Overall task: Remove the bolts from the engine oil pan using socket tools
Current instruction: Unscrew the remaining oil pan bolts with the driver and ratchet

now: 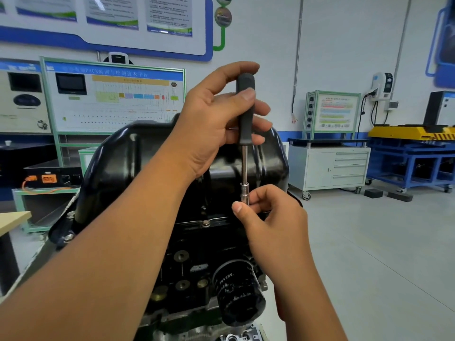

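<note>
At oil pan (157,153) flange, atop upturned engine | socket driver (245,114) held upright, handle gripped by left hand (216,119) for turning | socket (244,193) pinched by right hand (268,212), steadied over bolt | neighbouring bolt (205,223) seated.

Two bare arms reach in from the bottom, with no sleeves on them. The left hand (216,119) and the right hand (273,217) wear nothing. The fingernails are cut short.

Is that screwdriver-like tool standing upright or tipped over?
Upright: the tool's black handle is on top in the left hand, its metal tip pinched below by the right hand.
</note>
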### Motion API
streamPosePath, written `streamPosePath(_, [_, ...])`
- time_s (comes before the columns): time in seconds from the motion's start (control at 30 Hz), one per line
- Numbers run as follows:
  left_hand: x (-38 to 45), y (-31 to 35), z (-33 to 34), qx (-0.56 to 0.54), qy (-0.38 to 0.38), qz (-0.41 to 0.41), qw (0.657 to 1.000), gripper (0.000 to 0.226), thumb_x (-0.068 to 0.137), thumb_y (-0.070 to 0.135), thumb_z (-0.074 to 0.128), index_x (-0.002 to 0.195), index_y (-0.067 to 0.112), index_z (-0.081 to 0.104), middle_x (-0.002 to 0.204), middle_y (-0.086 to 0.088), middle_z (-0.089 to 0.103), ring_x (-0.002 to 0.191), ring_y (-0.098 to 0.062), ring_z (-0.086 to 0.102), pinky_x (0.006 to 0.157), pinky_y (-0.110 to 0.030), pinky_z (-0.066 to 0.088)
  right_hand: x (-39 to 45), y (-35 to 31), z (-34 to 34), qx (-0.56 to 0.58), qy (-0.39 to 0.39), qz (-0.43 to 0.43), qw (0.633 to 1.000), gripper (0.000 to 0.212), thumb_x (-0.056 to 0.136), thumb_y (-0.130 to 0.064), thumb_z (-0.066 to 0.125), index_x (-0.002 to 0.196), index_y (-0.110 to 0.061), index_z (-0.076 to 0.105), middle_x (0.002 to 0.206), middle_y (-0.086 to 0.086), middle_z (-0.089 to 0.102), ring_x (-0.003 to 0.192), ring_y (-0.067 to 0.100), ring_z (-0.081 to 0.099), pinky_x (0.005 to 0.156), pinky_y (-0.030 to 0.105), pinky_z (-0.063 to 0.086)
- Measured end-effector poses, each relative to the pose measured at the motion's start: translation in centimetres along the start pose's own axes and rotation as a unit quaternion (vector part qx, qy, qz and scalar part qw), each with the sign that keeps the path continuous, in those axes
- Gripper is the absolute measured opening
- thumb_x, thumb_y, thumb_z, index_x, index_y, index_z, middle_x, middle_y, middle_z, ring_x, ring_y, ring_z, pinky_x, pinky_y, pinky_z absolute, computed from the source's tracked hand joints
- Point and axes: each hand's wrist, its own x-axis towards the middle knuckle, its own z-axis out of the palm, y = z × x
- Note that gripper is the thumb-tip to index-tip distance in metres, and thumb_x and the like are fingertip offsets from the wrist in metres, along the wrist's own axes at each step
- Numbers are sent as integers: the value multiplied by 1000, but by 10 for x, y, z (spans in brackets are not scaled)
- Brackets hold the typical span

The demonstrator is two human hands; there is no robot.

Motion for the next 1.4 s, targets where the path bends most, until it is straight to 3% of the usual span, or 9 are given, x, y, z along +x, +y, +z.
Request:
streamPosePath(0.13, [0, 1, -3, -22, 4, -13, 1000, 39, 99, 5, 47, 135, 15, 60, 95, -24, 72, 82, -36, 73, 73, -46, 60, 0, -1, 0, -8, -6, 9, 1000, 21, 85, -30, 79, 76, -29, 61, 79, -21, 65, 70, -2, 59, 61, 8, 41])
streamPosePath(0.23, [-1, -2, 1, 7, 5, -3, 1000, 38, 100, 8, 60, 137, 15, 57, 92, -20, 73, 83, -33, 74, 72, -43, 61, -1, -3, 1, -1, 9, 9, 1000, 22, 82, -34, 81, 74, -30, 61, 79, -21, 66, 70, -4, 59, 61, 6, 41])
streamPosePath(0.37, [-1, -2, 4, 18, 31, 10, 999, 51, 84, 16, 78, 131, 11, 57, 82, -11, 73, 76, -28, 75, 68, -40, 62, -2, -4, 2, 17, 26, 4, 1000, 24, 79, -31, 85, 73, -29, 61, 77, -22, 66, 74, -7, 61, 63, 3, 41])
streamPosePath(0.53, [-1, -2, 4, 19, 8, -5, 1000, 37, 98, 12, 63, 135, 11, 58, 88, -16, 73, 80, -30, 73, 70, -39, 61, -1, -3, 1, 22, 23, -3, 999, 24, 80, -24, 84, 72, -29, 62, 74, -22, 67, 71, -6, 61, 63, 5, 42])
streamPosePath(0.67, [-1, -1, 1, 0, 13, -19, 1000, 37, 98, 6, 55, 134, 12, 59, 91, -22, 74, 82, -35, 74, 72, -41, 60, -1, -4, 1, 25, 23, 2, 999, 23, 81, -27, 83, 71, -28, 62, 73, -21, 67, 67, -5, 60, 61, 6, 42])
streamPosePath(0.9, [-1, -5, 5, 59, 52, 28, 996, 45, 82, 7, 80, 119, 19, 58, 76, -5, 70, 72, -24, 72, 69, -41, 62, -2, -3, 2, 25, 56, 1, 998, 23, 76, -30, 86, 70, -29, 64, 71, -23, 67, 74, -6, 63, 64, 4, 41])
streamPosePath(1.03, [-1, -4, 4, 47, 23, 22, 998, 51, 91, 3, 72, 133, 27, 55, 89, -10, 72, 84, -26, 74, 74, -42, 62, 0, -1, 1, 17, 44, -1, 999, 20, 78, -28, 85, 72, -29, 66, 72, -24, 68, 74, -5, 63, 65, 5, 41])
streamPosePath(1.23, [-1, -3, -1, -19, 19, -11, 1000, 41, 101, 1, 48, 134, 20, 62, 106, -22, 74, 94, -38, 74, 76, -41, 60, -1, 0, 0, 22, 37, 6, 999, 19, 80, -28, 83, 73, -28, 66, 72, -23, 67, 73, -4, 62, 62, 6, 42])
streamPosePath(1.4, [-2, -5, 4, 16, 42, 23, 999, 40, 92, 1, 70, 128, 15, 58, 86, -11, 74, 85, -33, 75, 71, -43, 62, -1, 1, -2, 14, 34, 19, 999, 24, 72, -32, 89, 73, -28, 66, 74, -20, 68, 74, -3, 63, 63, 6, 43])
